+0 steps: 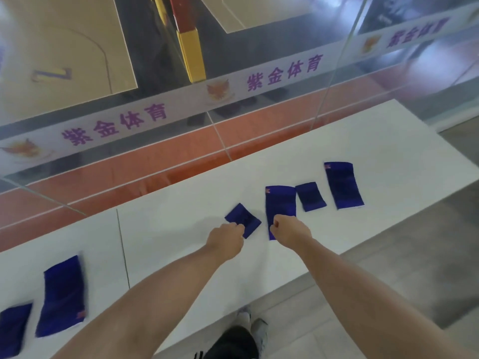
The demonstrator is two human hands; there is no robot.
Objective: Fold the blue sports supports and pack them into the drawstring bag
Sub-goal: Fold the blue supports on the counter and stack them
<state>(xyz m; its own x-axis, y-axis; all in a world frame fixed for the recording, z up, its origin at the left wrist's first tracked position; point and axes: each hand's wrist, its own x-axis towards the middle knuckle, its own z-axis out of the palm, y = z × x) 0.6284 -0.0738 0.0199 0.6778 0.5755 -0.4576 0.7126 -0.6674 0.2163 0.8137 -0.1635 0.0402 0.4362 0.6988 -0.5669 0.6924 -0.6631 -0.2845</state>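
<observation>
Six blue sports supports lie flat on a long white bench [363, 141] that runs along a glass wall [155, 73] with purple lettering. All are deep royal blue fabric, rectangular, some with a small orange mark at one corner.

At the far left a short support [13, 329] sits partly cut off by the picture's edge. Just beside it lies a long support [63, 296], its orange mark at the near right corner.

Well apart, toward the middle, a small squarish support [243, 220] lies turned at an angle. The left hand [228, 240] is at its near corner, the fingers curled closed and seemingly pinching that corner; the grip itself is hidden behind the knuckles.

Just to the right, a long support [280, 203] lies lengthwise away from the person, orange mark at its far left corner. The right hand [290, 231] covers its near end, fingers closed in a fist on the fabric edge.

Next comes a short dark support [310, 196], close beside the long one, then another long support [343, 185] with its orange mark at the far left corner.
</observation>
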